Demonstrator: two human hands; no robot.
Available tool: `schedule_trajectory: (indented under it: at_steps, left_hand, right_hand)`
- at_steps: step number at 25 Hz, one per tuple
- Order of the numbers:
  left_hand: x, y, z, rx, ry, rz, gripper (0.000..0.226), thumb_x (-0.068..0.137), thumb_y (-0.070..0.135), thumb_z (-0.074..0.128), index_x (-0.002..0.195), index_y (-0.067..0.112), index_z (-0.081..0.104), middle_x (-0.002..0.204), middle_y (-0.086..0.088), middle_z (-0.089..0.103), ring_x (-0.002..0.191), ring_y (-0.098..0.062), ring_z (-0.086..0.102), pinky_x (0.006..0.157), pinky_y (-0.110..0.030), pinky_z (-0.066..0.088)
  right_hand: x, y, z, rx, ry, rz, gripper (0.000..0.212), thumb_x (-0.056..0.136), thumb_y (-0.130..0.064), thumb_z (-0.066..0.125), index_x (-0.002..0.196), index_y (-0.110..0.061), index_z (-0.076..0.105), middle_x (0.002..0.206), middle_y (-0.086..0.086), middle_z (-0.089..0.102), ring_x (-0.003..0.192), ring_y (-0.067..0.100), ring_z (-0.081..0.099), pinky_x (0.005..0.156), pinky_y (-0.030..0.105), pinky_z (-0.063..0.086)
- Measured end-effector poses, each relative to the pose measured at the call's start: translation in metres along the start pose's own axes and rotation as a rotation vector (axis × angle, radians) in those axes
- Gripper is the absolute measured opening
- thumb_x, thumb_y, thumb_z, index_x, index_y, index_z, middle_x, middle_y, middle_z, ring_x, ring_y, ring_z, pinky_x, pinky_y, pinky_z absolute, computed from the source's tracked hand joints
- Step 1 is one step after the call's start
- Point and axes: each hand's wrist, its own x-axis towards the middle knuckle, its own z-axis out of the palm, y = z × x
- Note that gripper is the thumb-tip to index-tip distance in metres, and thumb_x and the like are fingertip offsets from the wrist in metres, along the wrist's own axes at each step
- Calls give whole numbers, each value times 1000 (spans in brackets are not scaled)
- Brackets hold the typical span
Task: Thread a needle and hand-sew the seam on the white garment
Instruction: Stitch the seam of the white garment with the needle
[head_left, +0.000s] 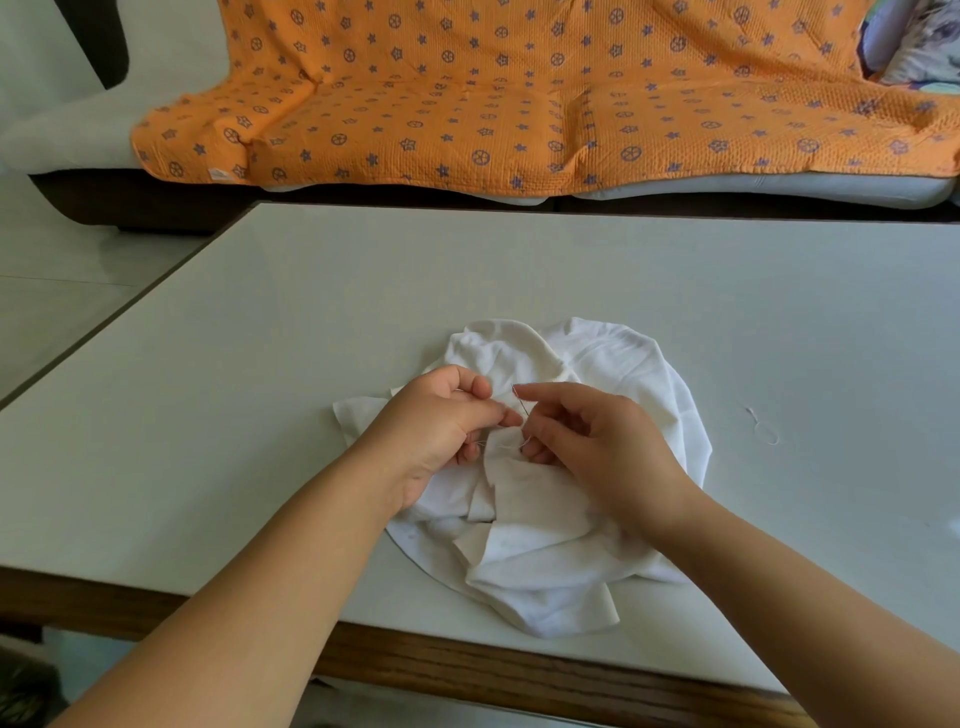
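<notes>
Item 1: crumpled white cotton garment (561, 525), heaped on the near half of the table, toward its front edge, folds overlapping; both hands sit on its middle.

Item 2: thin dark needle (521, 401), tilted, standing in the gap between the two hands above the garment.

Item 3: fine pale thread (497, 446), a short run lying level across the fabric below the needle, from the left fingers to the right ones.

Item 4: left hand (441, 421), fingers curled, thumb pressed to them, pinching a fold of the garment just beside the needle.

Item 5: right hand (597, 441), fingers curled, index tip at the needle's upper end, lower fingertips at the thread's end; whether it pinches needle or thread cannot be told.

Item 6: white-topped table with a wooden edge (260, 395).

Item 7: loose curl of pale thread (761, 427), on the table, well apart to the right of the garment.

Item 8: orange quilted blanket with purple stars (493, 98), draped over a pale grey sofa (62, 135) beyond the table.
</notes>
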Motion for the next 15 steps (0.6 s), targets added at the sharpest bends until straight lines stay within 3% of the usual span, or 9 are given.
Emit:
schedule_trajectory:
  at_steps: [3,6,8,11,15]
  left_hand:
    - [-1,0,1,38,-5,13,20,87,-2,65,89,13,52,54,6,61,43,-7,42,53,-24,37]
    - [-1,0,0,43,10,10,18,89,-2,61,89,14,53,74,-3,72,47,-4,52,53,-24,37]
    - [0,-2,-2,55,51,-1,16,89,0,62,89,15,55,75,-3,71,55,-6,55,52,-24,37]
    - [-1,-3,-3,31,62,-29,15,92,-1,56,89,14,57,58,6,61,44,-5,44,47,-22,34]
    - [1,-1,-4,-57,30,-101,16,91,1,51,87,14,58,63,1,53,44,-7,36,42,-20,29]
  right_hand:
    - [0,-4,-1,143,-6,81,13,95,-5,57,96,-13,68,75,2,72,70,8,69,68,15,53]
    - [1,-5,-2,196,11,90,7,96,-10,58,93,-12,64,88,9,73,78,15,70,69,24,56]
    - [2,-4,-6,295,14,122,8,97,-13,57,91,-12,62,99,8,72,81,15,69,65,26,53]
    - [2,-7,-12,715,-81,249,5,100,-11,50,96,-9,52,100,13,72,71,20,66,54,24,51]
    - [4,-2,-16,869,-81,362,6,101,-10,45,98,-10,50,90,11,72,65,18,68,51,23,53]
